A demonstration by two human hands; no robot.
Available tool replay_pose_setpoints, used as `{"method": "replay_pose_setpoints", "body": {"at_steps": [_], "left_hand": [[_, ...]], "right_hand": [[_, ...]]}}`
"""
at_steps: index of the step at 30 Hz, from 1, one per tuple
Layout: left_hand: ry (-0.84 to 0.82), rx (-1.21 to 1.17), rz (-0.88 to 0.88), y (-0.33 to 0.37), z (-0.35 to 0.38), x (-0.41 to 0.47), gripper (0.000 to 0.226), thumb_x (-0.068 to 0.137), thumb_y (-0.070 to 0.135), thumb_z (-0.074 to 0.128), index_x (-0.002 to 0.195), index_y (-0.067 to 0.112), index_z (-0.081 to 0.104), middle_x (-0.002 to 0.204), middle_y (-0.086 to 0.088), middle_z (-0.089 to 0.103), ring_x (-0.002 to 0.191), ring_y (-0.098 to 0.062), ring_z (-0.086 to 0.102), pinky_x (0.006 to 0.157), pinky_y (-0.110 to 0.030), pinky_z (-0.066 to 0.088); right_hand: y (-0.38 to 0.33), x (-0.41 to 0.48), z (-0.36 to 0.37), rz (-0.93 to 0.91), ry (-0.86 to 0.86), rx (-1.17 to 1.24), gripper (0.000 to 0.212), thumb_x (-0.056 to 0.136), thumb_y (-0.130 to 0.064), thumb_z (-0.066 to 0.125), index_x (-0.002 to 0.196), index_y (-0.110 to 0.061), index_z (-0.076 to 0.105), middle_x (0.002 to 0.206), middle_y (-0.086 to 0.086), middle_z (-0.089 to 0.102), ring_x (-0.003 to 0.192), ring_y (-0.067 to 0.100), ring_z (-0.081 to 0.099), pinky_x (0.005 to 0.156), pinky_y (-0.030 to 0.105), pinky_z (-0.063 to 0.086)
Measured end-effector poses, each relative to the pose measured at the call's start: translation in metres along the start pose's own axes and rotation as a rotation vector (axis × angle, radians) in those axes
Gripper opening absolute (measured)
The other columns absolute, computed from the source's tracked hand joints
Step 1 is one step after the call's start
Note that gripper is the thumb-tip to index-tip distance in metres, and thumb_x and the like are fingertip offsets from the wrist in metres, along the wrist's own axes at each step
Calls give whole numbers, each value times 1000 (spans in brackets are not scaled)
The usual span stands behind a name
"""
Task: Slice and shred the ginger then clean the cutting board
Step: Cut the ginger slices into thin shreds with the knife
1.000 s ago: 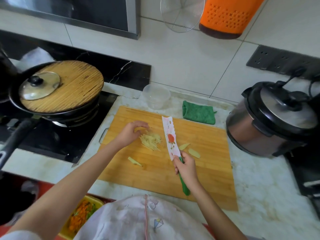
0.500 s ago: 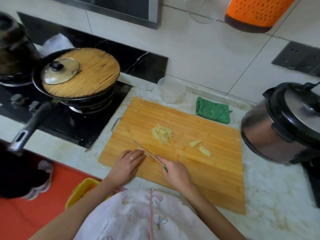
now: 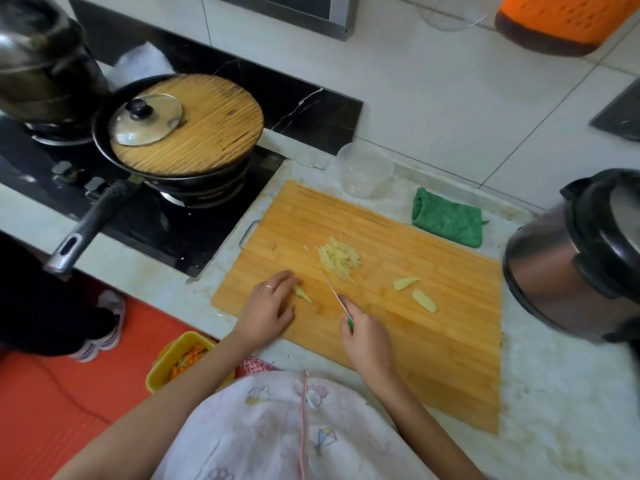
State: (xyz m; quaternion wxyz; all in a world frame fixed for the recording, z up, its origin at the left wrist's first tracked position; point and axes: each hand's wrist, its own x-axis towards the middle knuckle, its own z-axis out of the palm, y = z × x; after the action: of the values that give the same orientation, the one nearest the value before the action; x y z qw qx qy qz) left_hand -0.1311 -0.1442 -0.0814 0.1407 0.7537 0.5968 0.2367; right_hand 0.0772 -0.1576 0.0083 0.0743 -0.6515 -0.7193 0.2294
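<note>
A second ago my left hand was up at the shreds and the knife was turned so that I saw the flat of its blade. Now both have come down to the near left of the board [image 3: 433, 358]. The left hand [image 3: 268, 308] lies with its fingers stretched forward, tips pressing the near end of a single slice [image 3: 304, 294] — nothing gripped, just pinning it flat. The right hand [image 3: 363, 336] is wrapped round the green handle of the knife [image 3: 331, 288]. Its blade now stands edge-on, a thin line just right of that slice, with its tip reaching up beside the left edge of the shreds [image 3: 338, 259]. Whether the edge touches the wood I cannot tell.

As I read it, the pile is left alone in the middle of the board and I am set up to shred the next piece. Two more slices [image 3: 406, 283] lie apart to the right of the pile, uncut, so slicing looks done and shredding perhaps half through. Cleaning has not begun — the green cloth [image 3: 446, 221] sits folded on the desk [image 3: 554, 393] beyond the far edge of the board, untouched.

The slice is small and narrow, so the fingertips sit close to the blade; I would curl them back before the first cut
</note>
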Motion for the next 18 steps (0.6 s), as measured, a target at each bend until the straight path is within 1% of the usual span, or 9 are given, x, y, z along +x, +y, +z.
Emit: {"method": "replay_pose_setpoints", "body": {"at_steps": [1,3,5,7,10,11,13,15,18], "left_hand": [[11,-16,-10,1,-1,4,49,84,27,54,132,15,52,133,-10,54,110,-29,58,92,-42,47],[19,-38,-17,4,-3,14,45,83,19,69,126,12,58,125,-10,59,106,-30,61,88,-42,50],[9,-47,-5,5,-4,22,39,78,13,76,115,10,65,114,-10,65,100,-30,63,83,-41,53],[-6,-39,34,3,-5,25,28,76,8,77,103,10,70,104,-8,67,93,-30,65,77,-41,55],[-28,6,108,-1,-5,27,23,74,5,77,95,11,72,99,-7,68,89,-30,65,74,-38,55],[-28,15,120,-2,-5,27,23,74,5,77,94,12,71,98,-7,68,88,-30,65,74,-38,55],[-27,25,126,-2,-5,28,23,73,5,77,94,12,71,98,-6,68,88,-29,64,76,-39,53],[-35,45,120,-2,-4,28,24,73,6,77,94,14,70,99,-5,68,89,-29,64,77,-39,51],[-29,71,117,0,-3,27,27,72,7,78,95,16,69,101,-5,67,91,-29,64,77,-39,48]], "right_hand": [[1,0,0,25,16,22,44,98,-20,42,139,-35,44,57,-6,47,47,11,41,40,22,21],[3,0,0,60,29,58,43,98,-21,41,139,-34,46,63,-4,52,47,9,41,41,23,22],[4,-1,1,74,22,86,42,98,-21,42,137,-34,47,69,-2,54,48,11,42,40,20,21],[5,-3,2,78,1,93,41,98,-21,43,136,-32,49,72,2,60,52,17,48,39,19,21],[7,-5,4,83,-18,102,40,97,-21,45,134,-32,51,80,7,68,59,22,54,45,26,26],[8,-5,5,84,-20,109,39,96,-21,45,134,-32,52,80,6,68,58,21,53,45,25,26],[8,-6,7,76,-25,129,39,97,-21,46,134,-30,52,74,1,64,48,11,43,40,19,22],[8,-6,8,75,-28,140,38,96,-22,46,134,-30,52,77,0,67,45,6,37,39,16,22],[7,-5,10,72,-33,155,38,96,-22,47,132,-29,54,80,0,68,43,2,35,39,16,22]]}}
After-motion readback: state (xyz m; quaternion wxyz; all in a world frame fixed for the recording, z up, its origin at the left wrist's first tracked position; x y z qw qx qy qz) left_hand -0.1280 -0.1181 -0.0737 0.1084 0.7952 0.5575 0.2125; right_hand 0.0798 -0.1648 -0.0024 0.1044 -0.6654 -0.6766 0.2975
